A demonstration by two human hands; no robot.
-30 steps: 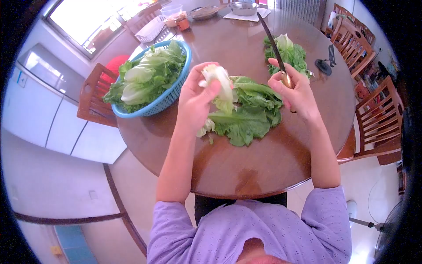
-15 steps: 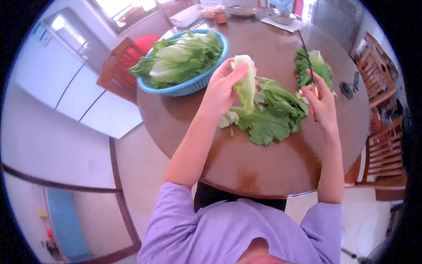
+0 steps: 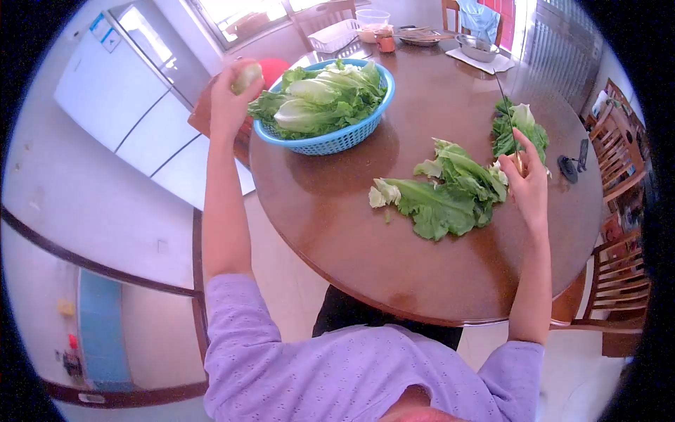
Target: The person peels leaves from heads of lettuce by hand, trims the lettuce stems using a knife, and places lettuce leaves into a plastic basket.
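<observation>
My left hand (image 3: 230, 102) is raised at the left edge of the blue basket, closed around a pale green lettuce heart (image 3: 247, 77); it is a little blurred. Leafy green lettuce (image 3: 316, 98) is heaped inside the blue plastic basket (image 3: 337, 141). Over the right side of the table, my right hand (image 3: 527, 176) grips a knife (image 3: 508, 109) by its handle, the thin dark blade pointing up and away. Loose lettuce leaves (image 3: 446, 200) lie on the table left of that hand. Just behind it is another bunch of lettuce (image 3: 519, 130).
The round brown table (image 3: 422, 274) carries a metal bowl (image 3: 477, 48), an orange-brown jar (image 3: 384, 41), a white basket (image 3: 334, 35) and a clear tub (image 3: 373, 22) at the back. A small black object (image 3: 568, 169) lies at the right. Wooden chairs (image 3: 619, 158) stand around.
My left hand has carried the lettuce heart from above the loose leaves leftward, past the basket. My right hand keeps the knife upright. The camera view has shifted slightly.
</observation>
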